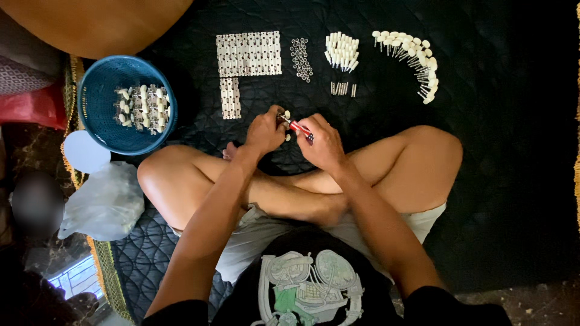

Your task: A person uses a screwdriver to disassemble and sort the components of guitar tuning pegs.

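Observation:
I sit cross-legged on a black quilted mat [495,181]. My left hand [264,131] grips a small metal part with white knobs [286,115]. My right hand [323,143] holds a red-handled screwdriver [298,127] whose tip meets that part. Both hands are close together above my shins. Beyond them lie rows of flat metal plates [248,54], a shorter strip of plates [230,98], a cluster of small rings [300,58], a bunch of white pegs [342,51], a few small screws [342,89] and an arc of white-knobbed pins [417,57].
A blue plastic basket [99,105] at the left holds several assembled pieces with white knobs [142,107]. A crumpled clear plastic bag [104,202] and a white round lid [84,152] lie below it. A brown cushion [96,24] fills the top left.

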